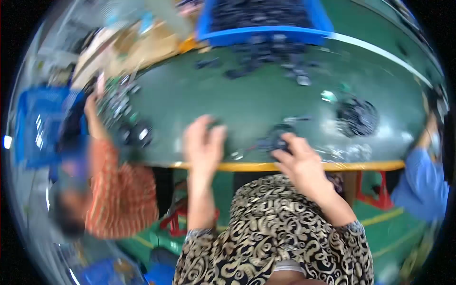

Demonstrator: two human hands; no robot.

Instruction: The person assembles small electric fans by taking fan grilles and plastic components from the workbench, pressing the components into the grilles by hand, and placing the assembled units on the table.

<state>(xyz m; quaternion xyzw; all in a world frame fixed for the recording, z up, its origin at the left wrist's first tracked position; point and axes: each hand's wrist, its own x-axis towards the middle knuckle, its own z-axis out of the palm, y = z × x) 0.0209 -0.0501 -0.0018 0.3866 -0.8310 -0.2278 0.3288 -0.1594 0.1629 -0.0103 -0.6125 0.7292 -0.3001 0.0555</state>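
Note:
Over the green tabletop (175, 104), my left hand (203, 142) is raised near the front edge, its fingers apart and nothing plainly in them. A blurred dark patch lies just behind its fingertips. My right hand (301, 161) is curled with thumb and fingers closing on a dark rounded part (279, 137), whose exact kind is too smeared to make out. Beside that part lies a small thin piece (298, 118). A small clear piece (237, 155) rests on the table between my two hands.
A blue bin (266, 35) full of dark parts stands at the far edge, with dark parts spilled before it. A dark pile (357, 117) and clear pieces (349, 153) lie to the right. Co-workers in an orange striped top (121, 199) and a blue top (420, 183) sit either side.

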